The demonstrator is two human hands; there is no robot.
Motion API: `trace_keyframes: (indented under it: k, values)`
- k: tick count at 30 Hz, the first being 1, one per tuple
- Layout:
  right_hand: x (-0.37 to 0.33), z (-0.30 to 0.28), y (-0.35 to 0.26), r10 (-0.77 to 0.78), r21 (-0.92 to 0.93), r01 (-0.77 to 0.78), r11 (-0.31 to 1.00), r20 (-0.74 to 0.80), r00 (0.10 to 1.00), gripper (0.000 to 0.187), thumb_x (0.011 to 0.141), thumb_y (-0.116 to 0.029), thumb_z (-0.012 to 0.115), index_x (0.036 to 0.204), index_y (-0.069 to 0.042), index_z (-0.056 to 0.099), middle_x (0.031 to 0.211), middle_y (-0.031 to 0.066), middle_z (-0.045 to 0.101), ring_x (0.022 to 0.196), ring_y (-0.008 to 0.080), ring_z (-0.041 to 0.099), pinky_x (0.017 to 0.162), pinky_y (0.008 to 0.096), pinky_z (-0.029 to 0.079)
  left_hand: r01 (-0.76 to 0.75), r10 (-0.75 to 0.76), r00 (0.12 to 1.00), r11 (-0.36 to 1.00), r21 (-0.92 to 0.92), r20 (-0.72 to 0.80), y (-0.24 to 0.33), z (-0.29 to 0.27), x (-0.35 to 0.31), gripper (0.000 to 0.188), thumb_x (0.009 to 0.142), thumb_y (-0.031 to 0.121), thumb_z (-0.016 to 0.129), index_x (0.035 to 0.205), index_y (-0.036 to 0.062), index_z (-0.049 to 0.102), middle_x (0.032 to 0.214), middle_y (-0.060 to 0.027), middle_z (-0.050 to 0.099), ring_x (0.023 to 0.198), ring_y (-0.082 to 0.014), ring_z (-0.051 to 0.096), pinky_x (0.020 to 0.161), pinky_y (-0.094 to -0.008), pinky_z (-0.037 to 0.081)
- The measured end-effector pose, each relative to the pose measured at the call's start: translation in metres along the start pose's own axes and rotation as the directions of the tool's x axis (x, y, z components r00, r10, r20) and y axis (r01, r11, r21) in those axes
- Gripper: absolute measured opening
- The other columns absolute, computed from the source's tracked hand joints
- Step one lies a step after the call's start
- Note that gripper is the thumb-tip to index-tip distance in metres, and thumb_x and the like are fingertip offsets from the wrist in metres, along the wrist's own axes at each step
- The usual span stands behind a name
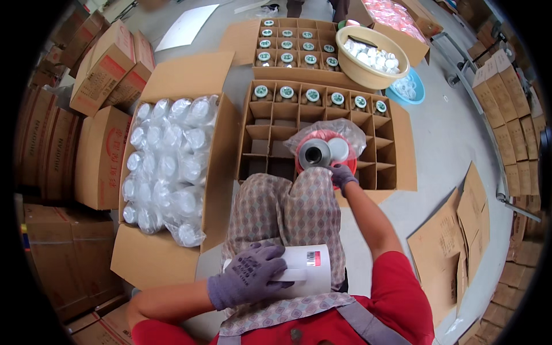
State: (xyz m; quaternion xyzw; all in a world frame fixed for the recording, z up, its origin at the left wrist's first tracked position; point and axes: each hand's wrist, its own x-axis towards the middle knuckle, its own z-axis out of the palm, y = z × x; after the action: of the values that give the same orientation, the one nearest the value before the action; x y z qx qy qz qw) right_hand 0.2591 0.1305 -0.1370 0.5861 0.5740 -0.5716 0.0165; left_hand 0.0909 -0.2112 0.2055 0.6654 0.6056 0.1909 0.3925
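A white cylindrical jug [310,270] with a barcode label lies across my lap. My left hand [253,275], in a purple-grey glove, is closed around its handle. Past my knees, a red tub [352,167] with clear plastic film sits over a divided carton [407,158]. In the tub are a grey round piece with a dark centre [314,154] and a white round lid [338,149]. My gloved right hand [343,175] reaches to the tub's near right side, fingers curled. Whatever those fingertips hold is hidden.
On the left stands an open carton [221,167] of plastic-wrapped containers [172,138]. Lidded jars [286,93] fill the divided carton's far row; another jar carton [299,72] stands behind. A beige basin [351,75] holds white caps. Flattened cardboard [437,247] lies at right.
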Motion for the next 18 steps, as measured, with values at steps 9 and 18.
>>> trace_keyframes:
  k: [9, 18]
  values:
    - [-0.155, -0.020, -0.079, -0.322, 0.460, 0.397, 0.794, -0.235, 0.917, 0.017, 0.079, -0.009, 0.072, 0.093, -0.004, 0.063, 0.082, 0.0017, 0.063, 0.074, 0.0086, 0.056, 0.064, 0.0246, 0.045, -0.023, -0.233, 0.856, 0.875, -0.483, -0.462, -0.023, -0.011, -0.037, 0.025, 0.076, 0.023, 0.074, 0.082, 0.0012, 0.062, 0.124, -0.0265, 0.059, 0.109, -0.0364, 0.063, 0.093, -0.0391, 0.049]
    - [-0.387, -0.048, -0.155, -0.949, -0.212, 0.967, -0.143, 0.305, -0.074, 0.041, 0.071, -0.034, 0.077, 0.095, -0.005, 0.062, 0.110, 0.0168, 0.066, 0.099, 0.0336, 0.066, 0.084, 0.0438, 0.050, -0.203, -0.256, 0.762, 0.778, -0.595, -0.595, -0.020, 0.009, -0.045, 0.015, 0.081, 0.009, 0.067, 0.090, -0.0024, 0.063, 0.129, -0.0266, 0.057, 0.116, -0.0309, 0.060, 0.097, -0.0393, 0.046]
